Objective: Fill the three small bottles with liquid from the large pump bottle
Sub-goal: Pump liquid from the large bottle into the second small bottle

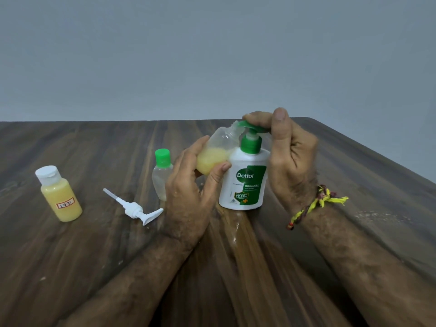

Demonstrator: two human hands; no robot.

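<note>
A: Dark wood table [70, 267], grey wall behind. Grip state?

B: Left hand [188, 192] wrapped round the tilted open small bottle [217, 149], mouth up at the nozzle, part full of yellow liquid. Right hand [290, 156] curled over the pump head of the Dettol bottle [245, 182], standing at table centre.

A: Handling?

B: Small bottle's likely light, thin, squeezable; hold mid-body, gently. Soap may make it slippery.

A: Others?

B: Green-capped bottle [162, 171] at nine o'clock of the hand, looks near empty. White-capped bottle [60, 197] farther at nine, full. Loose white pump [135, 208] between.
</note>
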